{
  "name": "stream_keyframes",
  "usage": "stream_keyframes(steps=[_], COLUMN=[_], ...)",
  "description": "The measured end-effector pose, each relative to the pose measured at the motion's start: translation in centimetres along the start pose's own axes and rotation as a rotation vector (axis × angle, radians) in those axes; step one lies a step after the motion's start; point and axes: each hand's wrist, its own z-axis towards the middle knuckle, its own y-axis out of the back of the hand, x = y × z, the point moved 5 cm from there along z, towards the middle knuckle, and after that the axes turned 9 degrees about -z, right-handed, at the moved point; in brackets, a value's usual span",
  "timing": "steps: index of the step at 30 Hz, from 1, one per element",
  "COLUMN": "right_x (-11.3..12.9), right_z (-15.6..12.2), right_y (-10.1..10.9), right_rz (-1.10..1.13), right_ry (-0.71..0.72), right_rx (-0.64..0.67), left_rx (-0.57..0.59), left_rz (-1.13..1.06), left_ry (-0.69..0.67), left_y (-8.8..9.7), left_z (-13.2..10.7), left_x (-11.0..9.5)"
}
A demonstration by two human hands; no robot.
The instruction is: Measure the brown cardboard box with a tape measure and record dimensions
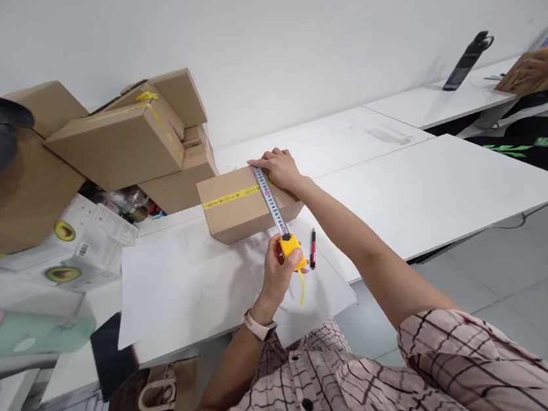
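Cardboard box [235, 215] sits on the white table [449, 179] straight ahead of the person, long axis left to right; tape blade [270, 200] crosses its top the short way, far edge to near edge; right hand [280, 168], the farther one, curls its fingers over the far edge, pinning the blade end; left hand [277, 270], nearer the body, is closed round the yellow tape case [291, 248] just off the near edge; red pen [312, 248] lies beside it.

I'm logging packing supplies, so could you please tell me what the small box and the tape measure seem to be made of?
The small box looks like matte brown cardboard, sealed with a yellow strip. The tape measure is yellow-cased, probably plastic; its blade, pale with printed numbers, is likely coated metal.
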Motion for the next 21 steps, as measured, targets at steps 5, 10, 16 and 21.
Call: stream_keyframes(steps=[5, 10, 16, 21], right_x=[0.0, -1.4, -2.1, -0.4], right_z=[-0.5, -1.3, -3.2, -5.9], right_y=[0.2, -0.5, -0.4, 1.8], right_rz=[-0.028, -0.029, 0.13, 0.143], right_ry=[-0.037, -0.302, -0.51, -0.538], right_rx=[-0.025, -0.075, -0.011, -0.07], left_rx=[-0.006, -0.277, -0.393, -0.362], left_rz=[0.0, 0.109, -0.065, -0.189], left_ry=[-0.098, -0.596, -0.42, -0.336], left_y=[3.5, 10.1, 14.6, 14.6], left_z=[-3.0, -6.3, -1.9, -0.6], left_x=[-2.1, -8.0, -9.0, -7.6])
